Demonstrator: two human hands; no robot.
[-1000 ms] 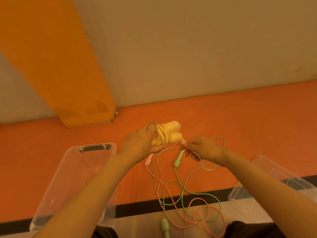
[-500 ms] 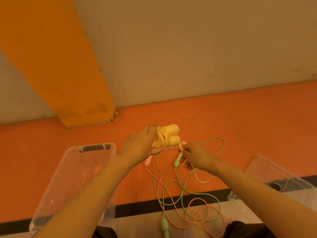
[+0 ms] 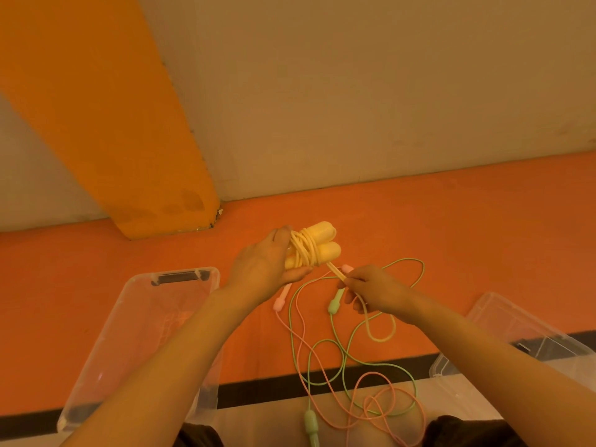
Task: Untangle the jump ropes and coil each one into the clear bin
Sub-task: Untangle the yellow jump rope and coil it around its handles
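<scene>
Orange flooring: our left hand (image 3: 261, 272) gripped the yellow rope bundle (image 3: 311, 250); right hand (image 3: 374, 293) pinched its loose tail (image 3: 335, 271), just right.

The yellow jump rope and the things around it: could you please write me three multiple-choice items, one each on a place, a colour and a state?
1. Where is the clear bin with the dark handle?
A. under the left arm
B. against the wall
C. on the pillar

2. What colours are the two ropes lying loose on the floor?
A. blue and white
B. green and pink
C. red and black

3. What state is the yellow rope in?
A. fully stretched out
B. in the bin
C. mostly wound round its handles

Key: 1 A, the left forearm crosses it; 2 B, their loops overlap; 3 C, the left hand grips the bundle, the right hand pinches the tail.
</scene>
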